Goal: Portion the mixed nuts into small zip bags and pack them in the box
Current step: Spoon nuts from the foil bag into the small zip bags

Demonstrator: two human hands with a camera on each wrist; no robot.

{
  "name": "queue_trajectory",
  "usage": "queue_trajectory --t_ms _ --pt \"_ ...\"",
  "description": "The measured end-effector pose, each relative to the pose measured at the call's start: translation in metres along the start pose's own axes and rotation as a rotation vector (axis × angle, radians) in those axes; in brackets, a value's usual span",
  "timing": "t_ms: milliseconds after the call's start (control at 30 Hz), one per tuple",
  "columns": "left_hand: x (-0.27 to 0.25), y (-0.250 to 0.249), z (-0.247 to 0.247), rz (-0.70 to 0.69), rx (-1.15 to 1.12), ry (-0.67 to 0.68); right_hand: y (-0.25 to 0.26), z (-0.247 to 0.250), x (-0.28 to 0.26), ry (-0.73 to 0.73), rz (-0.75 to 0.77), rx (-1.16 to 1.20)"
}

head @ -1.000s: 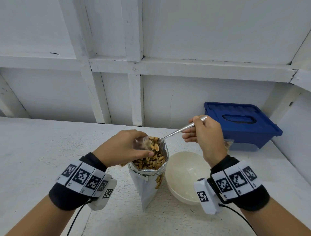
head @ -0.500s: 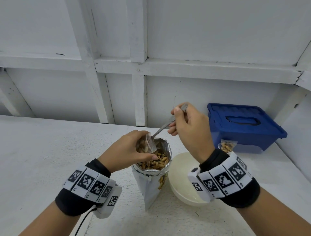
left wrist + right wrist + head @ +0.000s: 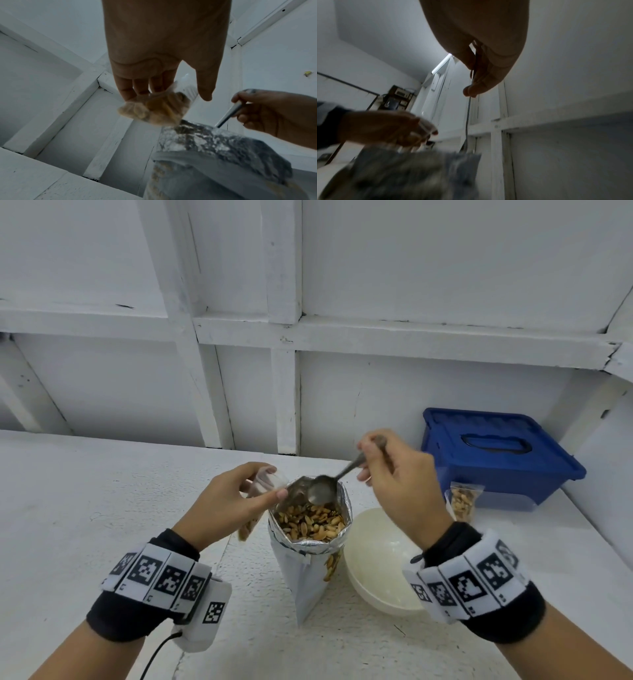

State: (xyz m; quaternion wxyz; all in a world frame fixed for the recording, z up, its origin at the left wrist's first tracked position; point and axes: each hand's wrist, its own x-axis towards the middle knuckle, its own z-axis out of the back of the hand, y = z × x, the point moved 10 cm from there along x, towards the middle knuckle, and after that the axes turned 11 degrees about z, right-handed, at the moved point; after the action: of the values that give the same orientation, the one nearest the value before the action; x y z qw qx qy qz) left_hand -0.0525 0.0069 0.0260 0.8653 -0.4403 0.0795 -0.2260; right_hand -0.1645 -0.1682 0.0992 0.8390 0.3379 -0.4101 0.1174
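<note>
White table [image 3: 102, 508], foil nut pouch [image 3: 310, 542] open, upright, nuts inside

A plain, white-painted workroom or storage corner.

Rough white-painted bench [image 3: 85, 508] runs below a white wall of timber battens [image 3: 284, 392]; a blue lidded plastic box [image 3: 496, 450] sits against that wall.

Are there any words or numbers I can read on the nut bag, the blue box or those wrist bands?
No words or numbers can be read.
Foil nut bag: no print legible on the side that shows.
Blue box: no label shows on its lid.
Wrist bands: black-and-white square code patterns only; tiny marks under them are too small to read.
Small zip bag by the box: plain, no text.
</note>
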Motion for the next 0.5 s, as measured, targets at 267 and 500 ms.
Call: queue_trajectory --t_ms 267,500 --pt "-0.001 0.004 -0.015 0.029 0.047 0.093 0.001 -0.038 -0.038 0.104 0.044 -0.019" --pt "-0.002 0.002 -0.015 0.015 0.023 0.093 -0.025 -0.042 -0.057 0.080 -0.291 0.109"
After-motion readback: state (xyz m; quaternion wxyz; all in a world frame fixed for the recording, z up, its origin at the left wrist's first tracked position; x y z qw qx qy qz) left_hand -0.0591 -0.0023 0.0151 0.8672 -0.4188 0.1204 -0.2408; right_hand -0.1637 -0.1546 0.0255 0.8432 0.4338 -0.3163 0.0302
